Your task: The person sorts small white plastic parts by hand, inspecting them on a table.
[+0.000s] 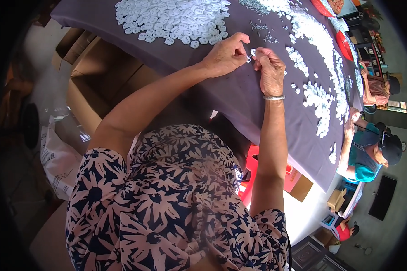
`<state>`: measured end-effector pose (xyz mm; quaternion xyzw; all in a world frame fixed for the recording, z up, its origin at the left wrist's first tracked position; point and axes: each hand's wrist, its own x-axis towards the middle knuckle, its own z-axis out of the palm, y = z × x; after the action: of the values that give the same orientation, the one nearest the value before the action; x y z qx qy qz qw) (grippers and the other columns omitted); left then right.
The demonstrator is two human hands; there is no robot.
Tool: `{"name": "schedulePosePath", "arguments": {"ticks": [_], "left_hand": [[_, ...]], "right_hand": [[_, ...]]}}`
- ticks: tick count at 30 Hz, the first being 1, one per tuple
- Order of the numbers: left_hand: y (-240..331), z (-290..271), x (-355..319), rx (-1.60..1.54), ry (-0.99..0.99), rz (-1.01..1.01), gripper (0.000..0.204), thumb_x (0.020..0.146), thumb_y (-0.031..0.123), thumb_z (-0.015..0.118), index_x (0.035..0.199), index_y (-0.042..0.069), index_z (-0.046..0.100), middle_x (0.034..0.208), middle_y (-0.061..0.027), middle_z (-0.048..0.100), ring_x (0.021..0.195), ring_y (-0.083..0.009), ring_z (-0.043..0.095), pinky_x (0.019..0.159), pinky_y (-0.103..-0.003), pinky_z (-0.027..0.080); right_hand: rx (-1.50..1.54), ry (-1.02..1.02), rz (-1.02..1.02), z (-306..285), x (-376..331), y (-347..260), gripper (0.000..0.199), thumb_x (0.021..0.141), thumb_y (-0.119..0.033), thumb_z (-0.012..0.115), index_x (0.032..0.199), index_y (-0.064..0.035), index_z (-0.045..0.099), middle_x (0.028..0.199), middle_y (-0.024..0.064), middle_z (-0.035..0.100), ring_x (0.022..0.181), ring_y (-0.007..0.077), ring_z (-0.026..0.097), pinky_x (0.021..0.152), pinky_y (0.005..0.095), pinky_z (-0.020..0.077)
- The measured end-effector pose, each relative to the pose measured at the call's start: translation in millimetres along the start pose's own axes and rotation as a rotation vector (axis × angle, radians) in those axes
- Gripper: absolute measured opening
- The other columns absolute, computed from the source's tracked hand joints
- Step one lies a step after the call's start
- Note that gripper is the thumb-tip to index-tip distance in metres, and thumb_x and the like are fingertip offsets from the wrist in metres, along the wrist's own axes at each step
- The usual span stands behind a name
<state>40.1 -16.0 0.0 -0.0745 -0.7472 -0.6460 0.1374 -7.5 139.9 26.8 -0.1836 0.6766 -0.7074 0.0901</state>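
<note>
Above the near part of the cloth-covered table, my left hand (226, 55) and my right hand (270, 73) are held close together, both pinched. Between the right fingertips is a small white plastic piece (253, 52) that looks ring-shaped. My left thumb and forefinger close at a tiny pale part (248, 59), too small to name, right beside that piece. Far to the left lies a big heap of white plastic pieces (172, 20), rounded and with holes. Small grey pins (263, 29) are scattered beyond my hands.
The dark tablecloth (239, 97) hangs over the near edge. More white pieces (319, 101) spread along the right side, near red baskets (343, 45). Open cardboard boxes (88, 86) stand at the left, a red stool (251, 167) below the table. Other people (366, 149) sit at the right.
</note>
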Motion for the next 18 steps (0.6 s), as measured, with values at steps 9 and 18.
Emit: {"name": "schedulePosePath", "arguments": {"ticks": [9, 18], "left_hand": [[5.1, -1.6, -1.1, 0.023, -0.046, 0.0, 0.037, 0.082, 0.003, 0.057, 0.116, 0.001, 0.042, 0.078, -0.0048, 0.059, 0.071, -0.0112, 0.055, 0.067, -0.026, 0.046], [3.2, -1.5, -1.5, 0.032, -0.043, 0.03, 0.036, 0.082, 0.002, 0.055, 0.116, 0.001, 0.043, 0.078, -0.0044, 0.059, 0.071, -0.0109, 0.056, 0.067, -0.026, 0.047]], "right_hand": [[-0.061, -0.018, -0.038, -1.4, 0.0, 2.1, 0.013, 0.084, -0.003, 0.058, 0.093, 0.0024, 0.065, 0.072, 0.0021, 0.059, 0.058, 0.008, 0.048, 0.054, 0.0207, 0.0384], [-0.097, -0.032, -0.036, -0.2, -0.7, 1.1, 0.011, 0.084, -0.002, 0.059, 0.092, 0.0017, 0.066, 0.072, 0.001, 0.058, 0.059, 0.0071, 0.047, 0.055, 0.0197, 0.0377]]}}
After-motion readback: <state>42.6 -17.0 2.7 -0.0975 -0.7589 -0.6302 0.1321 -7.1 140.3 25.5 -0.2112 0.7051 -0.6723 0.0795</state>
